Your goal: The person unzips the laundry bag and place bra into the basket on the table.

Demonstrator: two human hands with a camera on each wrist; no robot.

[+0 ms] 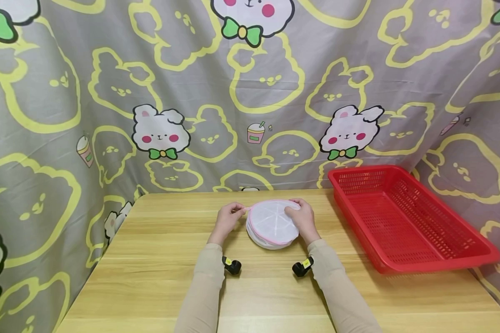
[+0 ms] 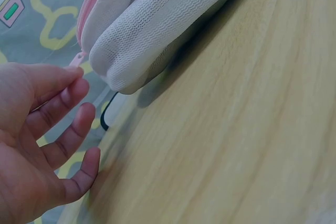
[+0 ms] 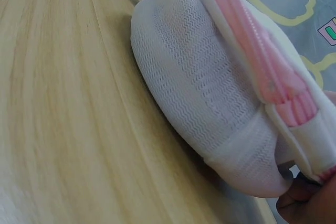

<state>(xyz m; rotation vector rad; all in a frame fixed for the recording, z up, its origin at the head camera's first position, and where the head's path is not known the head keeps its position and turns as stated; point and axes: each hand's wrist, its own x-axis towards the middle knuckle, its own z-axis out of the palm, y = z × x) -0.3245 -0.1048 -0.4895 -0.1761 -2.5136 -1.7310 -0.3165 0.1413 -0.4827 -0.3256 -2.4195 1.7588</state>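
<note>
A round white mesh laundry bag (image 1: 273,223) with a pink zipper (image 3: 251,38) around its top edge stands on the wooden table, folded flat like a drum. Between the thumb and index finger of my left hand (image 1: 228,221) is the pink zipper pull (image 2: 77,60); the other fingers are spread loosely. On the bag's right side, my right hand (image 1: 303,218) grips the rim, thumb on the lid. In the right wrist view a pink strip of zipper end sits by a white fabric tab, and most of the right hand is out of frame.
A red plastic basket (image 1: 383,222) with slotted walls stands at the table's right side. Behind the table (image 1: 150,259) hangs a grey curtain (image 1: 216,83) with yellow outlines and cartoon rabbits. A small black camera sits on each wrist.
</note>
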